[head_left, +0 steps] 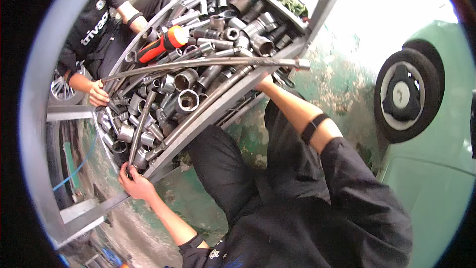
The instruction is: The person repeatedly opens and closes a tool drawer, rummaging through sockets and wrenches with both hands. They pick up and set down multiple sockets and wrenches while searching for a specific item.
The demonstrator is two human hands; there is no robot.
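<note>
A long metal tray [206, 121] full of sockets stretches diagonally in front of me. My left hand [136, 183] is closed at its near left corner, with fingertips over the rim beside the lower end of a metal bar [142, 124]. Against the tray's right side is my right hand [266, 83], its fingers hidden by the rim. A long thin steel rod [213, 62] lies across the sockets and sticks out past the right rim. Among the sockets rests a red and black flashlight-like tool [162, 44]. A large hex socket [188, 101] shows its opening upward.
Across the tray, a person in dark clothes has one hand [98, 94] at its left edge, by the rod's end. A grey metal frame [42, 168] stands at left. On the right is a pale green car [431, 178] with its wheel [404, 94]. Green cloth [291, 6] lies beyond the tray.
</note>
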